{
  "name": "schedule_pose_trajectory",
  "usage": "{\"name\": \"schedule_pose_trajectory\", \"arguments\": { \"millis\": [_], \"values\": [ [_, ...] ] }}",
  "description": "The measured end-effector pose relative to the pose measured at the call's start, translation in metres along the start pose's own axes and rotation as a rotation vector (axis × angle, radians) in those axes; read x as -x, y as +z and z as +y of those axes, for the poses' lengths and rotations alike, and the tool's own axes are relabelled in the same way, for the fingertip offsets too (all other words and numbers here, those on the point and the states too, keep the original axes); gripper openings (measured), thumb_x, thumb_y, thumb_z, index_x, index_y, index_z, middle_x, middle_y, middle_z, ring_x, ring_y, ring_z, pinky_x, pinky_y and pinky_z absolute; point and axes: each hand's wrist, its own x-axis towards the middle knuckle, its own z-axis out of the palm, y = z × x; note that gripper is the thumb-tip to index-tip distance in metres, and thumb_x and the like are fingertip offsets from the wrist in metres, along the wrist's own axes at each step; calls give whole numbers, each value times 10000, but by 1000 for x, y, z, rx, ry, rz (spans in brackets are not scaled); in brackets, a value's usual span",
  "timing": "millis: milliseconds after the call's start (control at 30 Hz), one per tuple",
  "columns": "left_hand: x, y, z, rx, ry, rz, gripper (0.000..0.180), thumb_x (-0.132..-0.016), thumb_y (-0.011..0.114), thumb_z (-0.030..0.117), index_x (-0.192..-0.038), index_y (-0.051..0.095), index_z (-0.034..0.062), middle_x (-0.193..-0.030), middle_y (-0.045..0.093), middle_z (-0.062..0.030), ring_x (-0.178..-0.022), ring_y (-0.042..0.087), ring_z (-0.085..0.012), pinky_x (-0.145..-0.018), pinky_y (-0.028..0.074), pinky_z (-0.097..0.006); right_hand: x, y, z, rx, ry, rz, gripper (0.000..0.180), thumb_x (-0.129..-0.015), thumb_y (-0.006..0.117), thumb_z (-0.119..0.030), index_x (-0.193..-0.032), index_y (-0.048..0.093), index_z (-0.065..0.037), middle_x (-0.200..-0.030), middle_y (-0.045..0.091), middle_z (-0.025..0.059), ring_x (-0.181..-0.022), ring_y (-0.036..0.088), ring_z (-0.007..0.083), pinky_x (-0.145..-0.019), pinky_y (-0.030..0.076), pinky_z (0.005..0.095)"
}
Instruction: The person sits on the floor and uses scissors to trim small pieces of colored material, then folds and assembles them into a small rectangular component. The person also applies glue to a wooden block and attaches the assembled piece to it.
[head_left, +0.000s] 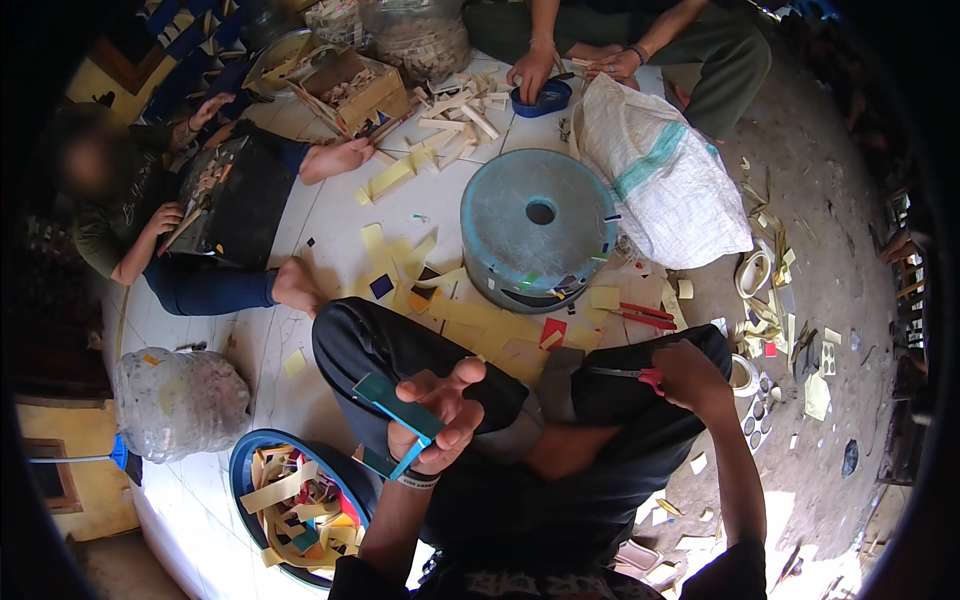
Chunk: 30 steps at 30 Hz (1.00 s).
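Holding a bent teal strip [398,406] in my left hand [455,410], raised in front of me, I had my fingers [469,371] curled on it, though just where they pinched it was partly hidden. My right hand [692,378] was closed around red-handled scissors [651,378], their blades pointing left. A grey-blue drum [500,212] stood before me near the right edge of the white tiled floor [340,215], yellow paper scraps [470,326] scattered by its near side. Toward the floor's near left corner, a blue bucket [237,472] held more offcuts [285,490].

Scissors [652,379] part-hidden by right fingers [680,372]
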Motion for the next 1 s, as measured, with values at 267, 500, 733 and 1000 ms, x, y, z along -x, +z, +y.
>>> {"name": "schedule_pose_trajectory", "arguments": {
  "millis": [267,500,733,1000],
  "values": [
    [-10,-2,3,-60,-75,-153,216,-960,709,-15,-1109,788,119,-1688,190,-242,-1159,635,-431,-608,671,-245,12,-7,-17,-21,7,16,261,-691,831,-106,-917,711,-59,-859,707,154,-950,698,383,-830,541,496],
    [-12,22,-7,-844,167,253,143,-991,703,47,-1115,759,6,-1158,721,-201,-902,740,-328,-634,610,-312,40,-62,-12,-394,-89,-142,378,-744,803,-45,-1109,755,-128,-993,775,109,-845,715,341,-769,561,430],
    [-29,52,-23,-1473,-3,567,202,-991,697,-8,-1183,735,-57,-1030,750,-122,-863,700,-140,-726,551,-253,59,-81,-51,-722,-364,249,561,-620,978,-113,-1110,708,-63,-974,718,41,-872,614,211,-789,475,350],
    [-45,61,-44,-1555,-60,483,209,-962,727,-16,-1169,746,-47,-995,737,-128,-817,675,-130,-663,501,-238,60,-90,-89,-755,-435,379,565,-635,981,-194,-1103,687,-74,-1016,683,45,-923,586,245,-846,463,367]
  ]
}}
